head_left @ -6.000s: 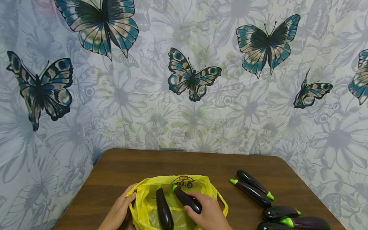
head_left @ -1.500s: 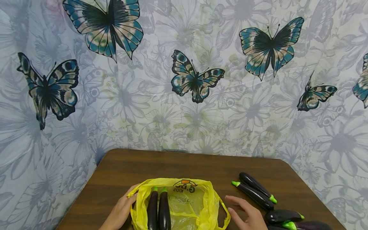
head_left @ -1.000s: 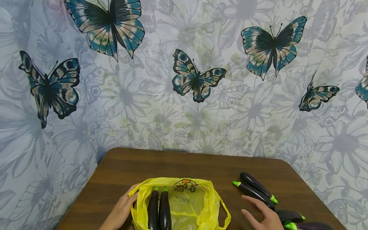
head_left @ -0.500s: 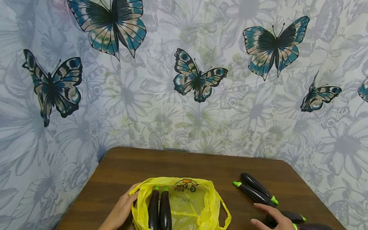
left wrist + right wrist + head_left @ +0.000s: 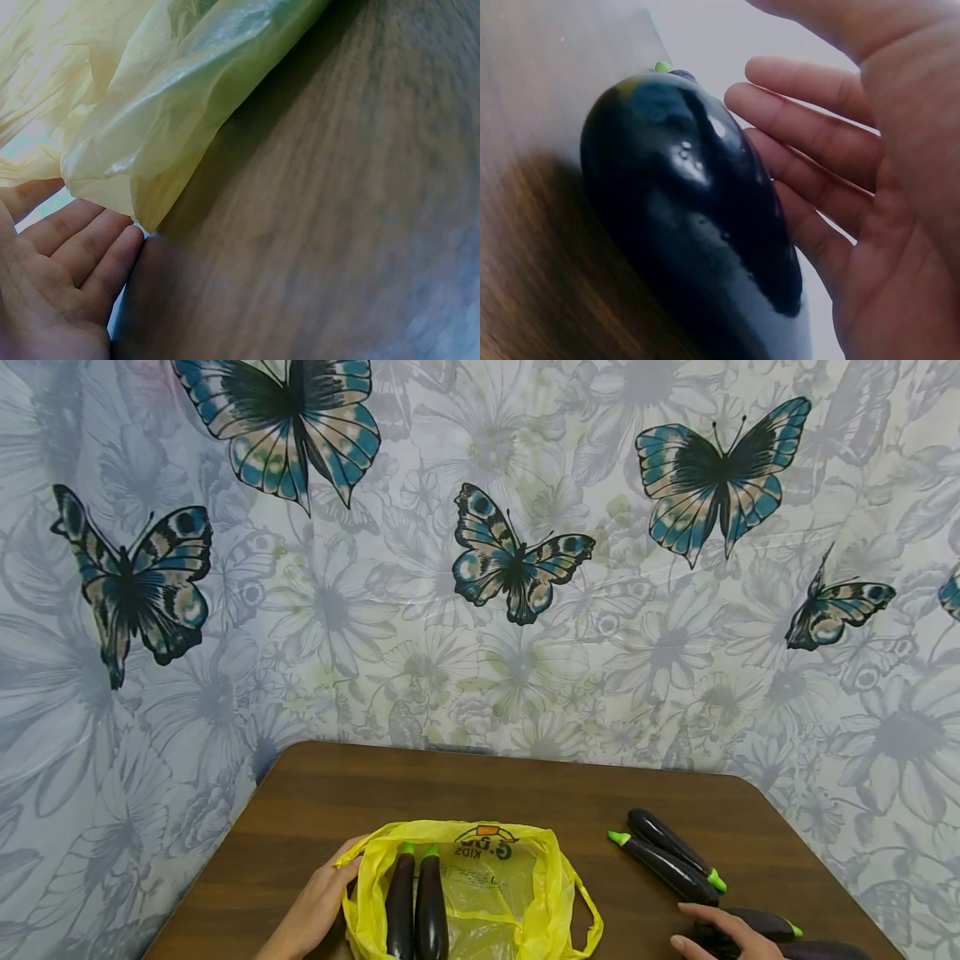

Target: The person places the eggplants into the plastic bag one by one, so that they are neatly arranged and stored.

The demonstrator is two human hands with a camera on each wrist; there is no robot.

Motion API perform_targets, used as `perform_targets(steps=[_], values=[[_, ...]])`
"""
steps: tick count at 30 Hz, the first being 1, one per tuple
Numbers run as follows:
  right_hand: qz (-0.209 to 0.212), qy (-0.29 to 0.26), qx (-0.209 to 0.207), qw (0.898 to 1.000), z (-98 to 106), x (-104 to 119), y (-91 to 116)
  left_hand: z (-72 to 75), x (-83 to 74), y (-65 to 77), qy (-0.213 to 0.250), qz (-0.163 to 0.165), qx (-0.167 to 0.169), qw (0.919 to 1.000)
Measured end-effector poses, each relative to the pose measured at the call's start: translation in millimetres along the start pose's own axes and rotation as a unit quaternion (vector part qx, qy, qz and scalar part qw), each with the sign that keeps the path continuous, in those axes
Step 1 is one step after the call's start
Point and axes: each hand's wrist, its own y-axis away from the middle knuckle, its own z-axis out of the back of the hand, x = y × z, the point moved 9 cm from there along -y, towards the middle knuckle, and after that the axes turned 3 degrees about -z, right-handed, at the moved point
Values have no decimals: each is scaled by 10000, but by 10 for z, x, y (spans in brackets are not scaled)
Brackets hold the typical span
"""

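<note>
My left hand point(image 5: 318, 893) holds the left rim of a yellow plastic bag point(image 5: 542, 902), whose mouth is spread wide. In the left wrist view, the fingers point(image 5: 82, 255) lie against the bag's thin edge. Inside the bag, two dark eggplants, one on the left point(image 5: 401, 902) and one on the right point(image 5: 431, 906), lie side by side with green stems pointing away. My right hand point(image 5: 731, 935) is over the near eggplants at the right. Up close in the right wrist view, its fingers point(image 5: 802, 127) extend loosely beside a glossy eggplant point(image 5: 667, 202), without curling round it.
Two more eggplants, a rear one point(image 5: 667, 839) and a front one point(image 5: 663, 868), lie together farther back on the brown wooden table point(image 5: 450, 785). Another eggplant point(image 5: 765, 925) and a purplish one point(image 5: 825, 951) lie nearer. A butterfly-patterned wall point(image 5: 517, 693) stands behind the table.
Six seconds ago my right hand held an eggplant inside the bag; it has let go, and moved right to the loose eggplants. The bagged pair now lies closer together. My left hand stays at the rim.
</note>
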Motion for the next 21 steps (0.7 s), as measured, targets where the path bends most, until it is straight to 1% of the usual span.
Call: perform_targets(steps=[6,12,18,20,21], values=[[138,-2,-235,9996,10,65,19,0,-14,5,13,-54,12,10000],[120,-78,-250,9996,-33,93,4,-3,-24,10,47,-108,18,9999],[189,56,-295,9994,-57,145,5,8,-33,8,-52,-149,-44,9999],[345,79,-465,9983,-52,196,30,11,-34,7,-74,-135,-60,9999],[523,44,-650,9965,-40,231,50,10,-33,5,-87,-124,-62,9999]])
